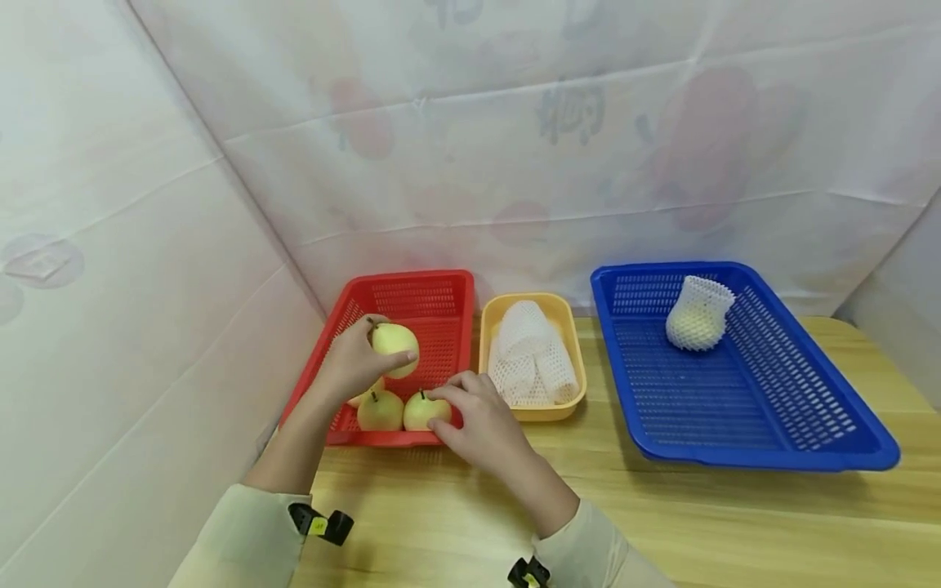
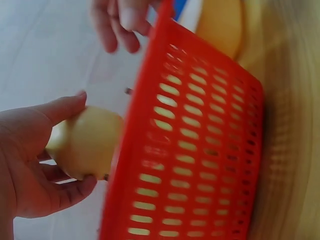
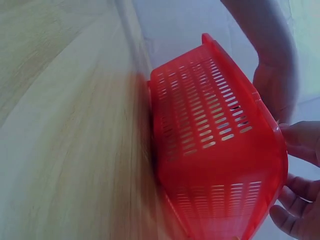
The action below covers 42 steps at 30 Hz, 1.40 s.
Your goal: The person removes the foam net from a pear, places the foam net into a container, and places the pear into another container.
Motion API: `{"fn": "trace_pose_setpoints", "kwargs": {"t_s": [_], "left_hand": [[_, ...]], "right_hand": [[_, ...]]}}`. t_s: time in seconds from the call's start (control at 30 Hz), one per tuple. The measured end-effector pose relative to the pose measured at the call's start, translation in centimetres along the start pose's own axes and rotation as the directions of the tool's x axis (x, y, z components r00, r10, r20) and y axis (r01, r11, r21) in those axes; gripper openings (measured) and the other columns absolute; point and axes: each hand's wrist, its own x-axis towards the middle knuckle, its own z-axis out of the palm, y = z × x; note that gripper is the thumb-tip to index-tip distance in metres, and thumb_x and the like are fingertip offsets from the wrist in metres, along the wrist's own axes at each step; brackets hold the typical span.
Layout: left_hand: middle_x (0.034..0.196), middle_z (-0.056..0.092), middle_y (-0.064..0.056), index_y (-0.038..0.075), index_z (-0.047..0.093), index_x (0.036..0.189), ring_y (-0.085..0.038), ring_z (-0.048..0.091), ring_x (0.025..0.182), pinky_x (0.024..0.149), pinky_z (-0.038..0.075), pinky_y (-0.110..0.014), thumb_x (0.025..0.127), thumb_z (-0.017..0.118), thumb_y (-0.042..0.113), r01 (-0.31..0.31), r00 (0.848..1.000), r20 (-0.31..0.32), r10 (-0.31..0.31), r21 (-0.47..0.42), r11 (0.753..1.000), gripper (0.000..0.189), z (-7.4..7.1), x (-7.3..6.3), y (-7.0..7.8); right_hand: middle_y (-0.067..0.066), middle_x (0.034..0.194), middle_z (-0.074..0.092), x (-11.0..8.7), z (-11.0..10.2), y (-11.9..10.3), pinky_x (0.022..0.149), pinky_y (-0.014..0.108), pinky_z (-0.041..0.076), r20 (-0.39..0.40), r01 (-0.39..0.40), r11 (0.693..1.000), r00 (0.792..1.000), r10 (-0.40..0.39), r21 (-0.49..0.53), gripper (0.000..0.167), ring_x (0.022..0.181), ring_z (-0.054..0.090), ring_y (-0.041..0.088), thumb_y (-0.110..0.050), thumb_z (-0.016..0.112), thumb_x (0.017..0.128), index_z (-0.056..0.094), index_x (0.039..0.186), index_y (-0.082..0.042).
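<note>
My left hand [image 1: 351, 359] grips a pale yellow pear [image 1: 399, 349] above the left part of the red basket [image 1: 471, 327]; in the left wrist view, thumb and fingers curve round this held pear [image 2: 92, 142]. My right hand [image 1: 481, 420] reaches over the basket's front right corner, fingers and thumb parted beside another pear [image 1: 425, 411]. In the right wrist view, the right hand's fingers [image 3: 297, 200] are right at the red rim. Next to that pear sits a greener pear [image 1: 380, 412], and one more behind it is partly hidden.
A small yellow basket [image 1: 547, 415] with several white foam net sleeves [image 1: 525, 343] stands right of the red one. Farther right, a blue basket [image 1: 764, 457] contains a net-wrapped pear [image 1: 697, 320]. Fabric walls [image 1: 515, 163] enclose the back and sides of the wooden table [image 1: 456, 523].
</note>
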Motion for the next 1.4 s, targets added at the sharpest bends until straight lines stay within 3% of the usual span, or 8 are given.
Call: {"fn": "trace_pose_setpoints", "kwargs": {"t_s": [0.23,0.43,0.63,1.03,1.4], "left_hand": [[0.102,0.064,-0.011,0.011,0.049,0.133,-0.023,0.061,0.079,0.06,0.053,-0.03,0.076,0.084,0.04,0.018,0.994,0.107,-0.027,0.083,0.996,0.073,1.5,1.2,-1.4],[0.101,0.065,-0.011,0.007,0.052,0.129,-0.023,0.062,0.081,0.065,0.052,-0.031,0.075,0.085,0.037,-0.013,0.991,0.133,-0.004,0.128,0.992,0.07,2.2,1.7,-1.7],[0.106,0.065,-0.009,0.009,0.054,0.13,-0.022,0.062,0.088,0.073,0.053,-0.036,0.075,0.085,0.032,-0.007,0.984,0.177,-0.022,0.163,0.987,0.068,2.9,1.9,-2.2],[0.104,0.064,-0.012,0.004,0.051,0.13,-0.023,0.061,0.085,0.07,0.053,-0.034,0.075,0.083,0.027,0.016,0.972,0.23,-0.041,0.107,0.994,0.067,3.9,1.9,-2.2],[0.116,0.064,-0.011,0.006,0.053,0.13,-0.024,0.061,0.097,0.079,0.054,-0.039,0.087,0.074,0.036,0.022,0.967,0.249,-0.052,0.121,0.992,0.056,4.2,1.9,-2.2]], "right_hand": [[-0.007,0.105,0.061,-0.2,0.1,-0.1,0.083,0.028,0.05,0.059,0.014,0.998,0.998,-0.011,-0.058,0.027,0.101,0.049,0.013,-0.038,0.077,0.083,0.074,0.105,-0.023],[-0.009,0.102,0.061,-0.3,-0.3,-0.4,0.081,0.026,0.05,0.085,0.025,0.996,0.996,-0.018,-0.09,0.027,0.101,0.048,0.012,-0.046,0.08,0.079,0.075,0.094,-0.024],[-0.011,0.1,0.062,-0.4,-0.1,-0.3,0.077,0.024,0.049,0.085,0.016,0.996,0.996,-0.009,-0.091,0.027,0.101,0.048,0.011,-0.045,0.08,0.079,0.075,0.093,-0.023],[-0.012,0.099,0.063,-0.4,0.1,-0.3,0.075,0.023,0.049,0.063,0.012,0.996,0.998,-0.006,-0.09,0.029,0.1,0.048,0.011,-0.045,0.082,0.077,0.076,0.096,-0.024],[-0.012,0.099,0.063,-0.3,0.0,-0.3,0.076,0.022,0.048,0.063,0.007,0.995,0.998,-0.001,-0.097,0.029,0.1,0.048,0.011,-0.045,0.081,0.077,0.074,0.097,-0.025]]}}
